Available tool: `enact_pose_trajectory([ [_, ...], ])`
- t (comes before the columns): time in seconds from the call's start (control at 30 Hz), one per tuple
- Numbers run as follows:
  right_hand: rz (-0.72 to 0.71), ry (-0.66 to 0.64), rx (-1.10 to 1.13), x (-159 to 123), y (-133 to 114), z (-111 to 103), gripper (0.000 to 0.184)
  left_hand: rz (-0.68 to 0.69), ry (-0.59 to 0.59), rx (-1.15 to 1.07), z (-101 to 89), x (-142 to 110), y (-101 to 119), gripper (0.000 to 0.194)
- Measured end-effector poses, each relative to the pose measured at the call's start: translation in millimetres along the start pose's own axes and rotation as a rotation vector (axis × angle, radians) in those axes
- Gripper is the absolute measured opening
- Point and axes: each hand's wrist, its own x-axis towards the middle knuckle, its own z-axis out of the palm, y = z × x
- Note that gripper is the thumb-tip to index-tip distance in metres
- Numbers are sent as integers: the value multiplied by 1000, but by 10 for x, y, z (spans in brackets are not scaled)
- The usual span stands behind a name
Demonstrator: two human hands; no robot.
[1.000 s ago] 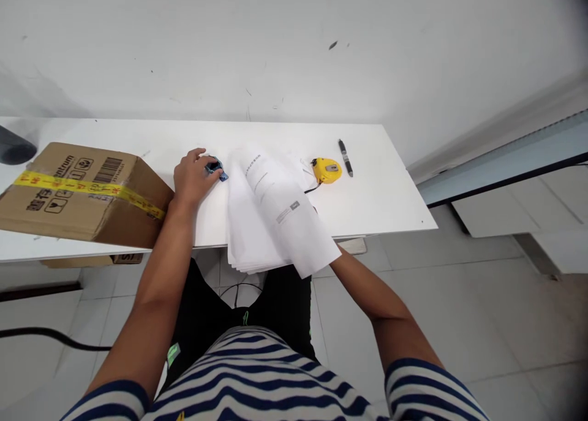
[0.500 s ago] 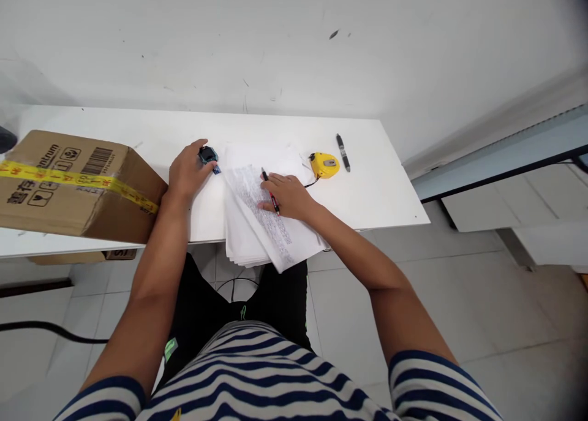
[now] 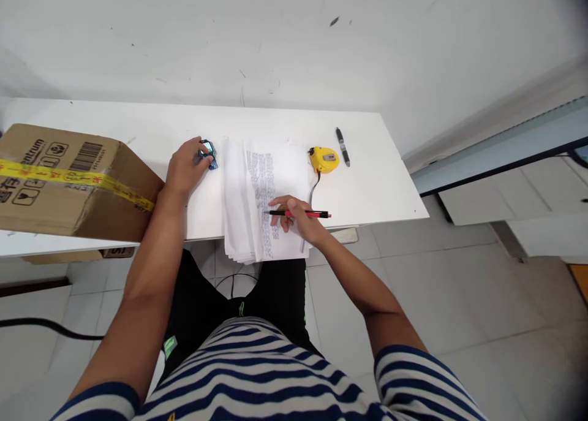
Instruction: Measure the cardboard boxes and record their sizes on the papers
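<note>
My left hand [image 3: 184, 165] is closed about a small blue-and-black digital watch [image 3: 209, 151] lying on the white table; thumb and fingers are at its sides, and its screen looks lit. In my right hand [image 3: 296, 217] is a red-and-black pen [image 3: 312, 214], pinched between thumb and fingers. Its tip points left, close to the handwriting on an open stack of paper sheets [image 3: 245, 225]. I cannot tell whether the tip touches the page. The sheets overhang the table's front edge a little.
A taped cardboard box [image 3: 110, 200] stands beside my left forearm. Right of the papers lie a yellow tape measure [image 3: 325, 160] with a dark strap and a black pen [image 3: 342, 146]. The wall rises behind the white table [image 3: 381, 191].
The lifted sheet has turned over and lies flat, showing written lines. My right hand has drawn back toward me, swinging the pen from upright to sideways. The watch screen has brightened.
</note>
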Motion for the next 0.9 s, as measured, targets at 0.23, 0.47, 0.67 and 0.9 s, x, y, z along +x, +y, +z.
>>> enact_pose_trajectory([
  [0.23, -33, 122, -89, 331, -18, 20, 51, -28, 35, -41, 43, 33, -110, 39],
  [0.47, -132, 247, -152, 420, -134, 29, 29, 23, 67, 26, -30, 61, -21, 57],
  [0.67, -19, 209, -221, 194, 0, 55, 31, 254, -33, 211, -99, -557, 846, 36],
  [0.9, -105, 204, -378, 167, 3, 39, 49, 310, -368, 284, 206, -1293, 1049, 33],
])
